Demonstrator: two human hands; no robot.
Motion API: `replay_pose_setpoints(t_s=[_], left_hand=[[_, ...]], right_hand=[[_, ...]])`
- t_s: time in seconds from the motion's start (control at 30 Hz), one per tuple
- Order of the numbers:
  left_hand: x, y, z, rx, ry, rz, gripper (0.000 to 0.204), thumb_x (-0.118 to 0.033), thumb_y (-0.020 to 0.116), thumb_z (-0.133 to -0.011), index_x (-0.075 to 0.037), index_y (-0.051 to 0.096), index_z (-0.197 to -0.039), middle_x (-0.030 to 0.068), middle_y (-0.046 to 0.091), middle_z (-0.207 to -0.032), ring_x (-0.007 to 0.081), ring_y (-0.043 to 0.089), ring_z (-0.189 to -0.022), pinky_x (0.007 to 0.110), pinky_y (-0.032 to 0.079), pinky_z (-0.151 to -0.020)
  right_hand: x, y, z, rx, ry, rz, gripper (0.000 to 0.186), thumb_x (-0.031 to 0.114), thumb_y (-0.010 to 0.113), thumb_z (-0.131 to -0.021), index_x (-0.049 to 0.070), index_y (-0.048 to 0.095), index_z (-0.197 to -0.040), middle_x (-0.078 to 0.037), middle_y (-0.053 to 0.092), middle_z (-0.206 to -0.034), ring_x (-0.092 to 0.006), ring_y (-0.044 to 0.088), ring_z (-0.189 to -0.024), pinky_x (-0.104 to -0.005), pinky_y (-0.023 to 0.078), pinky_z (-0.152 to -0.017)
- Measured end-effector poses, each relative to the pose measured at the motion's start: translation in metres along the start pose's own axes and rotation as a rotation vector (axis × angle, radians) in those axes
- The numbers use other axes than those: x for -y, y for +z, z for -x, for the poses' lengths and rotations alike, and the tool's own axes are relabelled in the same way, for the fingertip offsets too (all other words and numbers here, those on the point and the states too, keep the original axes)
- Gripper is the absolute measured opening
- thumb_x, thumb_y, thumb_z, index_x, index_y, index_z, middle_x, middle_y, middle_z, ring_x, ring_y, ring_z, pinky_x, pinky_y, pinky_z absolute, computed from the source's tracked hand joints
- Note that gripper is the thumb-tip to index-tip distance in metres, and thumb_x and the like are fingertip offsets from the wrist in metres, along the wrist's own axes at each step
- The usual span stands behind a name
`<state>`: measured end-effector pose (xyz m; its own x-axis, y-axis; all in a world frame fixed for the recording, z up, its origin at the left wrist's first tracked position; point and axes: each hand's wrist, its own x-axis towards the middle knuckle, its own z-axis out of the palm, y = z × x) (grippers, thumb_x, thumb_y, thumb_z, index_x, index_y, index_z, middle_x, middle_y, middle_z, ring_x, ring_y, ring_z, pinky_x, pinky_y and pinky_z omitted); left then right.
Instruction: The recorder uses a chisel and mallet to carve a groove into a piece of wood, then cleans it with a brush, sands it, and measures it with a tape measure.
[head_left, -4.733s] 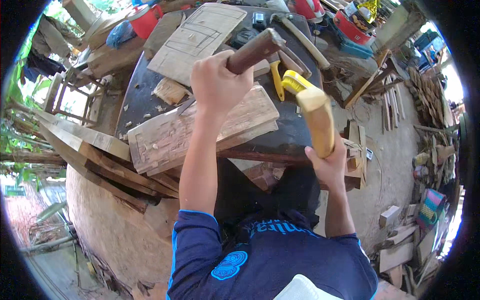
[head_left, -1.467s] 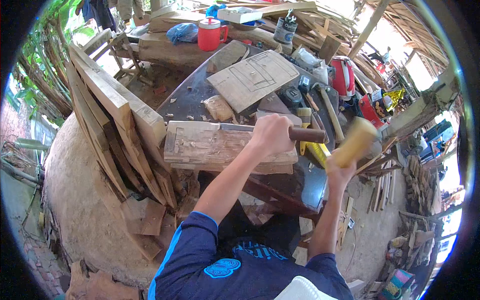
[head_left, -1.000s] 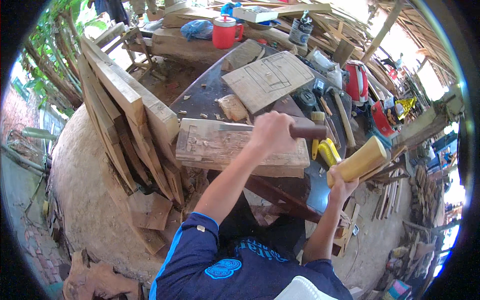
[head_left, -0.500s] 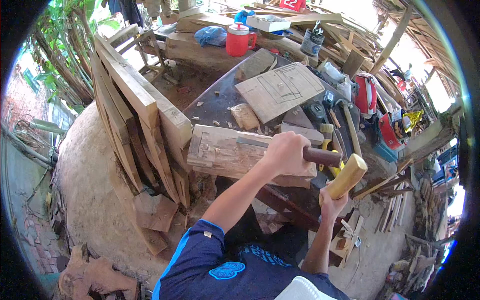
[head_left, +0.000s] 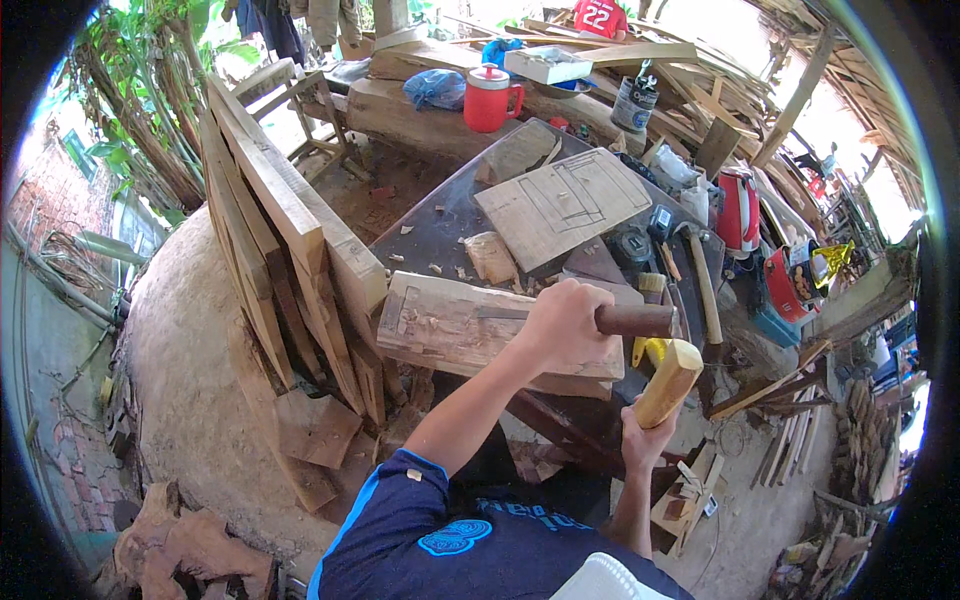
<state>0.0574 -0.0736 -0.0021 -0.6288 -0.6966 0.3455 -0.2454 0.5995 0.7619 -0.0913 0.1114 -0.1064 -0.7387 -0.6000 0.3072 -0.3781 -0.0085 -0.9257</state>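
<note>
Left hand [head_left: 567,320]: grips chisel [head_left: 640,320] | Right hand [head_left: 645,432]: grips mallet [head_left: 668,385] | Hold chisel low to board [head_left: 450,328] — strike its end squarely

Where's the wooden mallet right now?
Head view, right of centre: the wooden mallet is in the right hand, its top just below the brown handle of the chisel that the left hand grips.

Planks [head_left: 280,205] crowd carved block [head_left: 455,328]; room lies left of wood lump [head_left: 490,257].
</note>
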Motion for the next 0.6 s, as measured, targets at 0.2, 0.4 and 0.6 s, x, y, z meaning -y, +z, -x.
replay_pose_setpoints(t_s=[0.2, 0.4, 0.6], left_hand=[[0.004, 0.005, -0.008, -0.021, -0.03, -0.069, 0.016, -0.021, 0.07, -0.064, -0.007, 0.067, -0.071, 0.016, 0.066, -0.072, 0.0365, 0.065, -0.075, 0.044, 0.053, -0.07], [0.011, 0.009, -0.008, -0.066, -0.045, -0.167, 0.018, -0.023, 0.069, -0.064, -0.006, 0.069, -0.072, 0.0158, 0.067, -0.073, 0.0349, 0.067, -0.074, 0.043, 0.054, -0.071], [0.023, 0.023, -0.003, 0.055, -0.08, -0.302, 0.02, -0.023, 0.069, -0.062, -0.007, 0.07, -0.073, 0.018, 0.067, -0.07, 0.0344, 0.068, -0.071, 0.042, 0.055, -0.069]], right_hand=[[-0.009, -0.006, -0.006, 0.11, 0.05, 0.038, 0.042, 0.0, 0.069, -0.071, 0.002, 0.053, -0.11, -0.006, 0.062, -0.094, -0.0167, 0.061, -0.086, -0.0311, 0.049, -0.08], [-0.001, -0.005, -0.007, 0.119, 0.062, 0.102, 0.044, 0.0, 0.068, -0.072, 0.001, 0.052, -0.112, -0.006, 0.062, -0.093, -0.0171, 0.061, -0.086, -0.0315, 0.049, -0.08], [-0.008, -0.007, -0.006, 0.101, 0.024, 0.069, 0.043, 0.0, 0.069, -0.071, 0.001, 0.053, -0.111, -0.005, 0.061, -0.091, -0.0167, 0.059, -0.084, -0.0315, 0.048, -0.079]])
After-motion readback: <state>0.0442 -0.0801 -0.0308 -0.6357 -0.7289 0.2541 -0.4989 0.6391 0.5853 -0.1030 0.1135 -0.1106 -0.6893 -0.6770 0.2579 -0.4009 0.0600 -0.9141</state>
